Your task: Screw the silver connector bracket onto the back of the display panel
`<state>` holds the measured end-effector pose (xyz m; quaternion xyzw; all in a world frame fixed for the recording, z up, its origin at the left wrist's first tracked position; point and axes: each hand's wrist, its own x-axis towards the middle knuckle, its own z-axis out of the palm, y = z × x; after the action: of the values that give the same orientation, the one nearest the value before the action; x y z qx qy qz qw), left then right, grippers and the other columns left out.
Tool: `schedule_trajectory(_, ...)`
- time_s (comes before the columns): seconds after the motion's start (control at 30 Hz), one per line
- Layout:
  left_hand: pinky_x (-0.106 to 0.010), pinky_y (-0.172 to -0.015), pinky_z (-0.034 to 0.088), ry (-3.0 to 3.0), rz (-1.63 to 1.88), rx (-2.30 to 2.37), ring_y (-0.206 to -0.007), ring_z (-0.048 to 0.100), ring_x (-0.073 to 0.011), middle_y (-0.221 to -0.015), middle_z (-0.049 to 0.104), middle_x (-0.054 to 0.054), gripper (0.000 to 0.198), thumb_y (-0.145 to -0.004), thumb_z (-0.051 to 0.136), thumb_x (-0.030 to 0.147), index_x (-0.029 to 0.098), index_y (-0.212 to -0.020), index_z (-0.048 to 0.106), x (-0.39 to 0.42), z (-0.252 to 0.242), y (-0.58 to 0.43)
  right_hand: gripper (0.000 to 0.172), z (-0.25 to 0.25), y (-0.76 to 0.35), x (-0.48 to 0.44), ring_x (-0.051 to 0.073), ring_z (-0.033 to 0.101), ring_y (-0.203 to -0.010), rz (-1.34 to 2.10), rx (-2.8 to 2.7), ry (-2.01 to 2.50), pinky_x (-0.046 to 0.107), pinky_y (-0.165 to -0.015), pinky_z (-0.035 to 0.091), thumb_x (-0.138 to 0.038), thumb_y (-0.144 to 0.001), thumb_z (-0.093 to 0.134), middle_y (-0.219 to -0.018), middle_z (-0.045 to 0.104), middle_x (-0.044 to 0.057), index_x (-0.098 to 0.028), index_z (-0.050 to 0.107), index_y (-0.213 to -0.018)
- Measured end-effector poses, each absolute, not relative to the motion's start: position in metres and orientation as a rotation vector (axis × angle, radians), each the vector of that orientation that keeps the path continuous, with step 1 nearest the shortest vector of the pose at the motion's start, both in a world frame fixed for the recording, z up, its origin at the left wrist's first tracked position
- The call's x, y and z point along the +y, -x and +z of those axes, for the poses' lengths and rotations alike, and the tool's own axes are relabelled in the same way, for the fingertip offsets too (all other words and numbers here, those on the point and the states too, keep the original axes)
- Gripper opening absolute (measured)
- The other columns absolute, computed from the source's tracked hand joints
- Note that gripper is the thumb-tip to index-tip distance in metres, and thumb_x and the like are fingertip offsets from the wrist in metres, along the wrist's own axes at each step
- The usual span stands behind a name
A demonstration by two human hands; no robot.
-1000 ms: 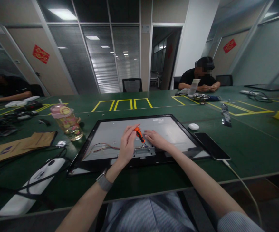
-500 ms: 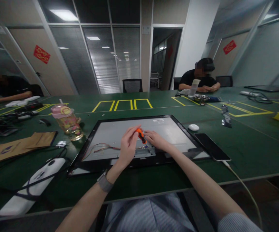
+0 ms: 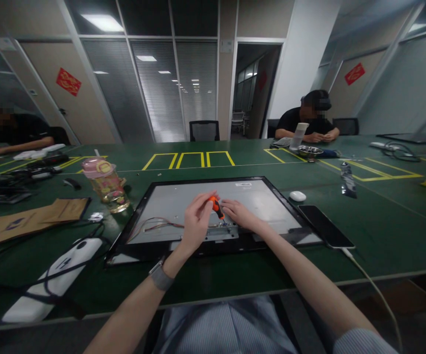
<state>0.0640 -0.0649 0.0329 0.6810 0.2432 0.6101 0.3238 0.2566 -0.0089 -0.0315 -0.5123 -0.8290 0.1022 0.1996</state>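
A black-framed display panel lies face down on the green table, its grey metal back up. My left hand pinches the orange handle of a small screwdriver, whose tip points down at a metal bracket near the panel's front edge. My right hand rests beside the tool, fingers curled down onto the bracket. Thin coloured wires run left from the bracket across the panel.
A pink-lidded bottle stands left of the panel, with brown cardboard and a white device with black cables nearer me. A white mouse and a phone lie to the right. Two people sit at the far corners.
The screwdriver handle has dipped slightly lower between my fingers. Both hands stay at the bracket; the view has shifted a little.
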Motion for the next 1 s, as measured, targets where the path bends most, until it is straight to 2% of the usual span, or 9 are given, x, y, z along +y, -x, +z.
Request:
schedule_trajectory(0.13, -0.027, -0.077, 0.049, -1.833, 1.668, 0.735, -0.085, 0.056, -0.0141, -0.091, 0.052, -0.004, 0.018, -0.083, 0.063, 0.027, 0.021, -0.098, 0.070, -0.0611, 0.0290, -0.0643, 0.043, -0.0320, -0.2573, -0.0087, 0.026, 0.043, -0.130, 0.278, -2.317, 1.416, 0.049, -0.108, 0.028, -0.032, -0.097, 0.031, -0.137, 0.051, 0.015, -0.015, 0.057, -0.126)
schedule_trajectory(0.2, -0.026, -0.077, 0.048, -1.846, 1.677, 0.764, -0.083, 0.053, -0.0140, -0.088, 0.048, -0.003, 0.017, -0.082, 0.065, 0.028, 0.022, -0.097, 0.071, -0.0606, 0.0282, -0.0640, 0.043, -0.0322, -0.2577, -0.0086, 0.026, 0.043, -0.130, 0.281, -2.314, 1.409, 0.050, -0.108, 0.029, -0.033, -0.097, 0.030, -0.136, 0.052, 0.015, -0.015, 0.057, -0.126)
schedule_trajectory(0.4, -0.025, -0.077, 0.046, -1.870, 1.631, 0.729, -0.088, 0.054, -0.0143, -0.098, 0.053, -0.005, 0.028, -0.093, 0.045, 0.025, 0.022, -0.109, 0.067, -0.0673, 0.0348, -0.0632, 0.043, -0.0321, -0.2577, -0.0086, 0.025, 0.043, -0.130, 0.283, -2.307, 1.425, 0.048, -0.109, 0.027, -0.034, -0.097, 0.030, -0.137, 0.051, 0.014, -0.016, 0.057, -0.126)
schedule_trajectory(0.6, -0.024, -0.074, 0.048, -1.818, 1.672, 0.747, -0.081, 0.054, -0.0123, -0.088, 0.049, -0.002, 0.016, -0.084, 0.061, 0.025, 0.020, -0.097, 0.069, -0.0644, 0.0334, -0.0658, 0.042, -0.0324, -0.2577, -0.0081, 0.024, 0.041, -0.131, 0.281, -2.320, 1.411, 0.048, -0.109, 0.027, -0.033, -0.097, 0.031, -0.136, 0.052, 0.013, -0.016, 0.057, -0.125)
schedule_trajectory(0.77, -0.025, -0.075, 0.049, -1.803, 1.679, 0.738, -0.081, 0.054, -0.0131, -0.087, 0.049, -0.002, 0.015, -0.081, 0.065, 0.026, 0.019, -0.094, 0.067, -0.0620, 0.0289, -0.0674, 0.042, -0.0317, -0.2576, -0.0089, 0.025, 0.042, -0.131, 0.291, -2.317, 1.414, 0.048, -0.109, 0.028, -0.033, -0.097, 0.031, -0.136, 0.052, 0.014, -0.016, 0.057, -0.125)
schedule_trajectory(1.0, -0.028, -0.085, 0.047, -1.778, 1.575, 0.699, -0.092, 0.058, -0.0146, -0.102, 0.058, -0.006, 0.027, -0.093, 0.045, 0.024, 0.020, -0.116, 0.059, -0.0663, 0.0352, -0.0652, 0.042, -0.0323, -0.2573, -0.0086, 0.026, 0.043, -0.130, 0.294, -2.297, 1.419, 0.050, -0.108, 0.027, -0.033, -0.097, 0.032, -0.136, 0.052, 0.015, -0.016, 0.057, -0.126)
